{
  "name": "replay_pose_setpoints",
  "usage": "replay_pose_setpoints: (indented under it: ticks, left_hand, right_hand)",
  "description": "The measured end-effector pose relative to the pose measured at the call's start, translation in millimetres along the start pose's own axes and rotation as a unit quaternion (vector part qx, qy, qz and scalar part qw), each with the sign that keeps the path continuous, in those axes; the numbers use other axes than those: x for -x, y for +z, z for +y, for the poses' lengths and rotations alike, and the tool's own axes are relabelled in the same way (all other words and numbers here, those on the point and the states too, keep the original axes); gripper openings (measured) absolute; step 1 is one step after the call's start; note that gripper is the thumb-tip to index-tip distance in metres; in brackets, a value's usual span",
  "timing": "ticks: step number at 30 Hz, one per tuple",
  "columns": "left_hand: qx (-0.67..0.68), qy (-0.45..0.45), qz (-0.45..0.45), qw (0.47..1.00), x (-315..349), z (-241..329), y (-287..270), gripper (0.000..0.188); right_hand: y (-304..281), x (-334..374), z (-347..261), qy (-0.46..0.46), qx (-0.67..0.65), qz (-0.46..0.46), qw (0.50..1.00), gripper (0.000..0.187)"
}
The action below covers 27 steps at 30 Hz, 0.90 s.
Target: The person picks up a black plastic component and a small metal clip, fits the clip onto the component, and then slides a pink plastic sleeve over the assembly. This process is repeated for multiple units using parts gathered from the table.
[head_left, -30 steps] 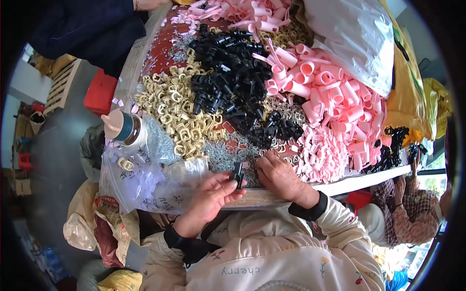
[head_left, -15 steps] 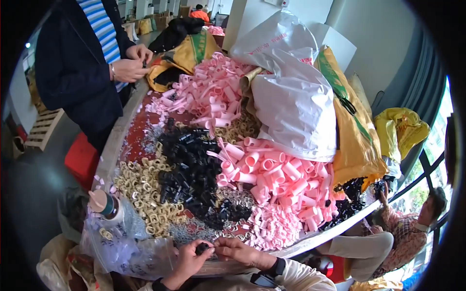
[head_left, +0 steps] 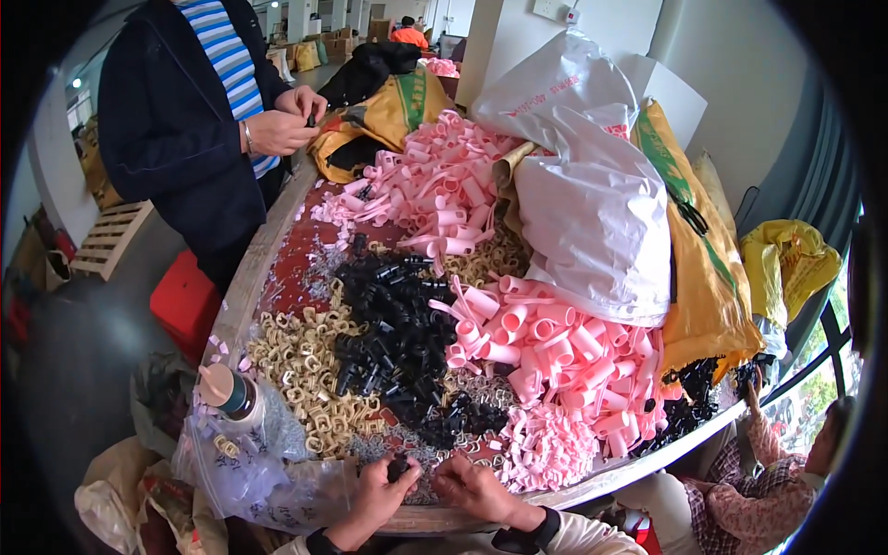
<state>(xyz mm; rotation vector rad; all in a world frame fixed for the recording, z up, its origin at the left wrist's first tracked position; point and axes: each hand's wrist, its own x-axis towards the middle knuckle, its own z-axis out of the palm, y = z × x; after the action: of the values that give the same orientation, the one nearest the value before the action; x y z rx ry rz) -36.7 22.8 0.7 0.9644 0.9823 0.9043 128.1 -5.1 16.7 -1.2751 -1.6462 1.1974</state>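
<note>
At the table's near edge, my left hand (head_left: 377, 492) is closed round a small black plastic part (head_left: 400, 466). To its right, my right hand (head_left: 478, 490) has its fingers curled together in a pinch, and anything between them is too small or hidden to name. Both hands are beside small silvery metal clips (head_left: 427, 442) scattered on the table. Just beyond lies a heap of black plastic parts (head_left: 393, 338). Beige ring-like pieces (head_left: 305, 370) are piled to its left. Small pink pieces (head_left: 550, 450) lie right of my right hand, below larger pink tubular parts (head_left: 555, 342).
A bottle (head_left: 228, 393) and clear plastic bags (head_left: 287, 495) occupy the near left. A white sack (head_left: 592, 222) and a yellow sack (head_left: 708, 296) rise at the right. One person (head_left: 199, 139) stands at the far left handling a black part; another person (head_left: 754, 495) sits at the right.
My hands have moved apart; my right hand no longer meets the black part, which stays in my left. The whole view has shifted, so the table appears farther right and slightly lower.
</note>
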Motion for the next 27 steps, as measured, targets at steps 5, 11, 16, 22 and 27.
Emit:
replay_pose_setpoints:
  ticks: [5, 11, 16, 22, 27]
  left_hand:
    - [-0.157, 0.111, -0.035, 0.981, 9, 3, 7, 0.007]
    - [-0.198, 0.136, -0.052, 0.969, 15, 10, 19, 0.005]
    - [-0.124, 0.106, -0.042, 0.986, 22, 17, 32, 0.009]
    - [0.052, -0.023, -0.093, 0.994, 22, 15, 43, 0.007]
    - [0.126, -0.149, -0.146, 0.970, 28, 16, 40, 0.011]
  right_hand:
    - [1, 0, -3, 0.063, -0.240, -0.042, 0.968, 0.007]
    - [-8, 9, -20, 0.084, -0.302, -0.041, 0.949, 0.011]
    - [-14, 22, -33, 0.081, -0.316, -0.026, 0.945, 0.010]
    - [-23, 31, -29, 0.041, -0.136, 0.000, 0.990, 0.008]
    - [-22, 41, -34, -0.056, 0.067, 0.064, 0.994, 0.008]
